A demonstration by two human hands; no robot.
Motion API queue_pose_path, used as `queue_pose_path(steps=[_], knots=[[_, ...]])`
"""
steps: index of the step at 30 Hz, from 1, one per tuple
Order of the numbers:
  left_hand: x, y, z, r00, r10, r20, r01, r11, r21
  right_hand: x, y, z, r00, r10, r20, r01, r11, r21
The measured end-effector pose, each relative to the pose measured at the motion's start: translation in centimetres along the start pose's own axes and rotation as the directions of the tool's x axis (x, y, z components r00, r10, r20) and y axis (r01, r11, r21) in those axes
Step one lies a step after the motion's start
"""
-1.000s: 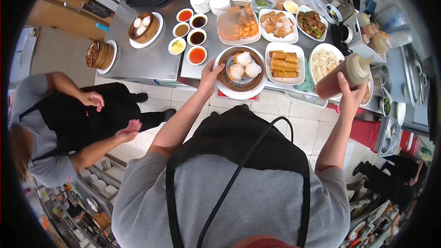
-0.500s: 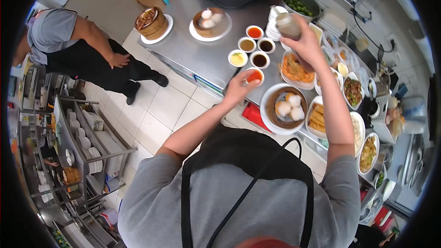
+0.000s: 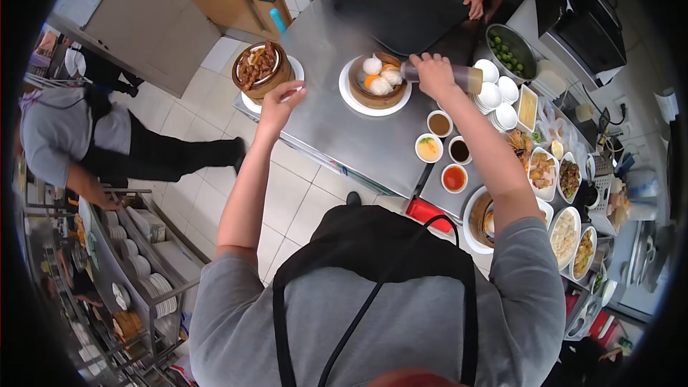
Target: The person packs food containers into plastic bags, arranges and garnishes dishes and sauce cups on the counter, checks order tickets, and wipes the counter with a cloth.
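My left hand [image 3: 279, 109] is closed at the near rim of a white plate [image 3: 297, 68], apparently pinching it. On that plate stands a bamboo steamer [image 3: 249, 87] of brown, glossy chicken feet [image 3: 258, 63]. My right hand [image 3: 434, 75] grips a clear bottle [image 3: 469, 79] with brownish contents, lying nearly sideways. The bottle's left end is at the edge of a second bamboo steamer [image 3: 364, 94], which holds white dumplings [image 3: 380, 86] and orange pieces. This steamer sits on another white plate [image 3: 351, 104].
Small sauce bowls [image 3: 454, 178] stand right of centre, beside stacked white bowls [image 3: 507, 89]. A black tray [image 3: 401, 11] lies at the back before a person's hands [image 3: 473, 6]. Food dishes [image 3: 565, 236] line the right. Another person [image 3: 79, 136] stands left, by a plate trolley [image 3: 161, 240].
My left hand has moved from the red sauce bowl to the chicken feet plate. My right hand has brought the bottle leftward to the dumpling steamer and tipped it. The view has shifted.
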State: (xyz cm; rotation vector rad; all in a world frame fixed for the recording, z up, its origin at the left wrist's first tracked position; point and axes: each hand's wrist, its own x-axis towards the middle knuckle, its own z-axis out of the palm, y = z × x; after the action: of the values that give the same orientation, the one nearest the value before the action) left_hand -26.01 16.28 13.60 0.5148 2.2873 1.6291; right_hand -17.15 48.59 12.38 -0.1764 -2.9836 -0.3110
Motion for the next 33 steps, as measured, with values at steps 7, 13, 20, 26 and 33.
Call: queue_pose_path(steps=[7,13,20,26,33], knots=[[4.9,-0.2,-3.7,0.969,0.147,-0.201,-0.140,0.989,0.049,-1.0,1.6,-1.4,0.958,0.119,0.261,-0.163,0.975,0.154],[7.1,-2.2,-2.1,0.985,0.167,-0.039,-0.167,0.986,0.004,-6.0,4.5,-5.2,0.933,0.358,0.046,-0.173,0.333,0.927],[6.0,-1.1,1.2,0.994,0.069,0.089,-0.062,0.995,-0.074,-19.3,12.9,-15.4,0.639,0.769,-0.034,-0.177,0.189,0.966],[2.8,0.0,4.1,0.997,0.024,0.067,-0.018,0.996,-0.090,-33.4,26.0,-14.9,0.282,0.898,-0.337,-0.551,0.439,0.710],[-4.8,3.3,12.0,1.000,-0.006,0.027,0.006,1.000,-0.004,-41.2,39.1,-8.6,-0.112,0.846,-0.522,-0.485,0.412,0.771]])
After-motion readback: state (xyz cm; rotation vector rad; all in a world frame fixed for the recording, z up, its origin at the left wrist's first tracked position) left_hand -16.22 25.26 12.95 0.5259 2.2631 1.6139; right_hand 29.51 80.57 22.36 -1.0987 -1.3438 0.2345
